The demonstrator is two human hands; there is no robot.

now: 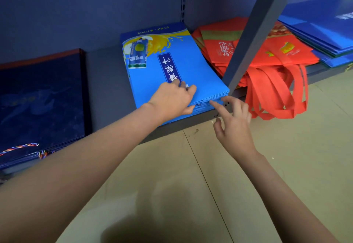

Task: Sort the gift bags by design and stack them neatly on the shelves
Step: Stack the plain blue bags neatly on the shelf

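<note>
Blue bags (177, 67) lie under flat left grip (172, 97); right grip (234, 122) released beside them.

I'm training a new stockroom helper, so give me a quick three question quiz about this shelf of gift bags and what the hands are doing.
1. True or false: the left hand rests on top of the light blue bag stack.
2. Which stack lies just right of the light blue one? A) red fabric bags B) green boxes C) white envelopes
3. Fill in: the right hand points its index finger at the stack's near ____.

Key
1. True; its thumb lies against the stack's front edge.
2. A, the red fabric bags, whose handles droop over the shelf edge.
3. Corner. The dark navy bags lie apart, farther left.
</note>
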